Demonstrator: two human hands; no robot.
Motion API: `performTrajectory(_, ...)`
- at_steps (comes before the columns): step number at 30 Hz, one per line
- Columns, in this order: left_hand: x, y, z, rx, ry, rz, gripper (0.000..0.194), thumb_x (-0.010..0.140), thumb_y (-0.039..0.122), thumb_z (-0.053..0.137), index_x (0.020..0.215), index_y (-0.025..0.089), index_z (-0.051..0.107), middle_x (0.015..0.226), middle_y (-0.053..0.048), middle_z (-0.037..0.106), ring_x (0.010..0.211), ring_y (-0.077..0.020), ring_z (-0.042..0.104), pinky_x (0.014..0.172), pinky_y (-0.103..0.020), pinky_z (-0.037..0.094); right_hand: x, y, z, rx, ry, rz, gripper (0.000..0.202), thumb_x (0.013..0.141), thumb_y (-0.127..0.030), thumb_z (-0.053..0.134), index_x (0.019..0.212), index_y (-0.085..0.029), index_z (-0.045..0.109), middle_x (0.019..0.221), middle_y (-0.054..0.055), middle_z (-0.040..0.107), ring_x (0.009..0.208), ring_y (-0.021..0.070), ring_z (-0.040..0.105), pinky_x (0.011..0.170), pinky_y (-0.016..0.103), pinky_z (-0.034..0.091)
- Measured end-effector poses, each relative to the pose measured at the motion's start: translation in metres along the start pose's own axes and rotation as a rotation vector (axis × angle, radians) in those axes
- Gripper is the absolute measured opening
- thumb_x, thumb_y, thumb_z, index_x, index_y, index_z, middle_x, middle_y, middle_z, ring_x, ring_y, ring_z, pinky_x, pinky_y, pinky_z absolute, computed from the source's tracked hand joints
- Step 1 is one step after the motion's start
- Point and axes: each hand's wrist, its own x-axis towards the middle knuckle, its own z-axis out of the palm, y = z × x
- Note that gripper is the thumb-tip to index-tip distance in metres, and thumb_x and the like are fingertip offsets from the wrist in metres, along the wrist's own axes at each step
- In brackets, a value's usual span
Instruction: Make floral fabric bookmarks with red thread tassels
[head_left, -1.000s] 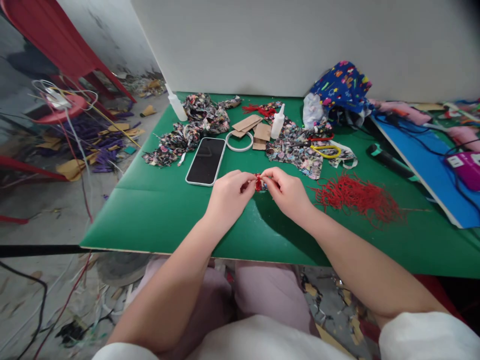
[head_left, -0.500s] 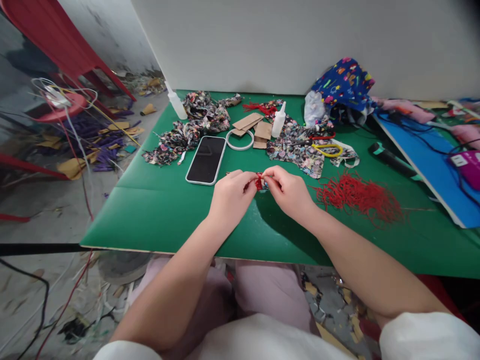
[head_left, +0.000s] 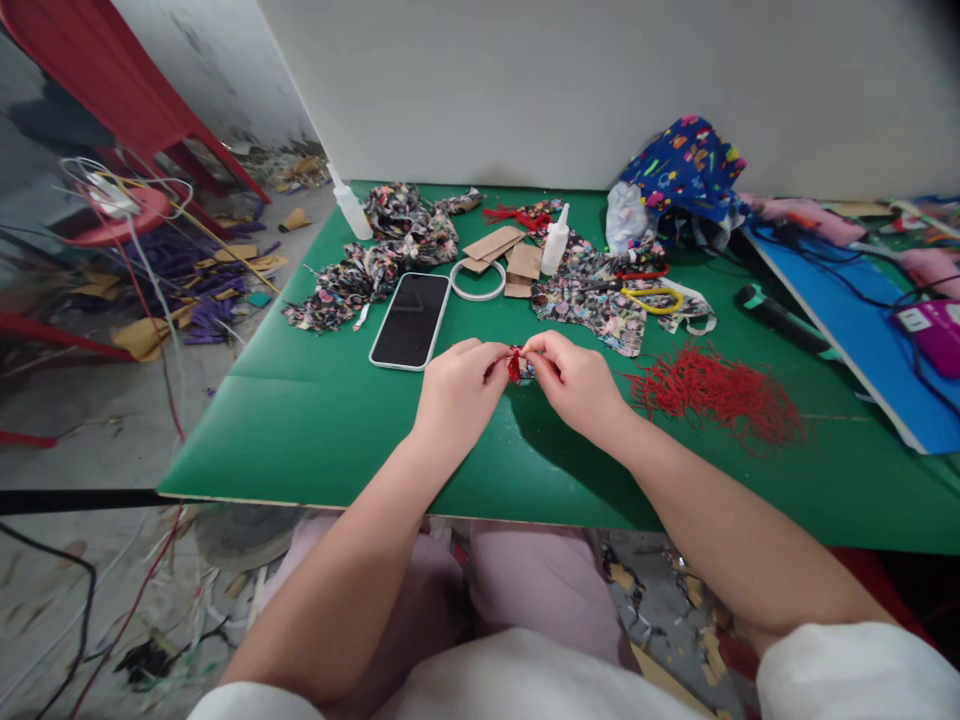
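Observation:
Above the green tabletop (head_left: 315,440), my left hand (head_left: 461,390) and my right hand (head_left: 577,380) come together, each closed in a pinch. Between their fingertips is a small piece of patterned fabric with red cord (head_left: 514,366) bunched on it; the fingers cover much of it. To the right of my right hand lies a loose heap of red cords (head_left: 716,393). A phone (head_left: 410,320) with a pale case rests just beyond my left hand, beside a white ring (head_left: 478,280).
Dark floral fabric (head_left: 409,225) lies at the back left near a white squeeze bottle (head_left: 349,208). Cardboard pieces (head_left: 523,262), a second bottle (head_left: 555,245) and yellow-handled scissors (head_left: 656,299) are behind my hands. A blue board (head_left: 847,330) with cables is at the right.
Both hands stay in nearly the same place, still pinching. The red cord on the small piece now hangs in a narrower bunch between the fingertips.

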Motion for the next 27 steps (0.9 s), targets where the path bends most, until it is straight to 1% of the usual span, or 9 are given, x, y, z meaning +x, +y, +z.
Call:
performTrajectory(11, 0.001, -0.005, 0.001, -0.005, -0.043, 0.005, 0.017, 0.081, 0.018, 0.051, 0.084, 0.019, 0.067, 0.075, -0.002, 0.065, 0.069, -0.0130, 0.057, 0.063, -0.023, 0.040, 0.002, 0.004, 0.000, 0.008, -0.009, 0.007, 0.017, 0.087, -0.026, 0.041, 0.087, -0.017, 0.056, 0.062, -0.002, 0.055, 0.052, 0.0091, 0.045, 0.056, 0.021, 0.030)
performTrajectory(14, 0.002, -0.007, 0.000, -0.031, -0.058, -0.001, 0.016, 0.081, 0.020, 0.052, 0.085, 0.019, 0.068, 0.074, -0.002, 0.063, 0.067, -0.0123, 0.056, 0.061, -0.022, 0.040, 0.002, 0.006, 0.000, 0.021, -0.033, 0.011, 0.018, 0.087, -0.028, 0.040, 0.088, -0.018, 0.056, 0.063, -0.002, 0.055, 0.053, 0.0093, 0.045, 0.055, 0.021, 0.030)
performTrajectory(17, 0.003, -0.008, -0.003, -0.052, -0.049, -0.004, 0.017, 0.082, 0.022, 0.051, 0.085, 0.020, 0.067, 0.072, -0.001, 0.062, 0.067, -0.0121, 0.056, 0.061, -0.022, 0.040, 0.002, 0.007, 0.000, 0.031, -0.034, 0.019, 0.019, 0.088, -0.029, 0.039, 0.088, -0.019, 0.055, 0.063, -0.002, 0.054, 0.051, 0.0090, 0.044, 0.054, 0.021, 0.029)
performTrajectory(21, 0.002, -0.011, -0.006, -0.061, -0.051, 0.004, 0.017, 0.082, 0.022, 0.051, 0.085, 0.021, 0.067, 0.073, -0.001, 0.062, 0.068, -0.0123, 0.056, 0.061, -0.023, 0.040, 0.003, 0.007, 0.001, 0.047, -0.028, 0.054, 0.019, 0.088, -0.030, 0.039, 0.088, -0.019, 0.055, 0.061, -0.003, 0.052, 0.049, 0.0086, 0.040, 0.052, 0.021, 0.027)
performTrajectory(24, 0.003, -0.018, -0.007, -0.037, -0.050, 0.014, 0.018, 0.083, 0.021, 0.049, 0.086, 0.020, 0.067, 0.074, -0.002, 0.062, 0.070, -0.0130, 0.056, 0.063, -0.024, 0.041, 0.004, 0.009, 0.002, 0.083, -0.034, 0.086, 0.019, 0.087, -0.031, 0.039, 0.086, -0.019, 0.055, 0.059, -0.003, 0.050, 0.048, 0.0084, 0.040, 0.051, 0.021, 0.027)
performTrajectory(27, 0.008, -0.024, -0.013, -0.004, -0.013, -0.020, 0.018, 0.082, 0.021, 0.049, 0.085, 0.019, 0.067, 0.076, -0.003, 0.063, 0.072, -0.0146, 0.057, 0.066, -0.026, 0.042, 0.005, 0.011, 0.001, 0.140, -0.026, 0.143, 0.020, 0.086, -0.034, 0.040, 0.085, -0.019, 0.054, 0.056, -0.004, 0.046, 0.047, 0.0083, 0.040, 0.049, 0.021, 0.028)
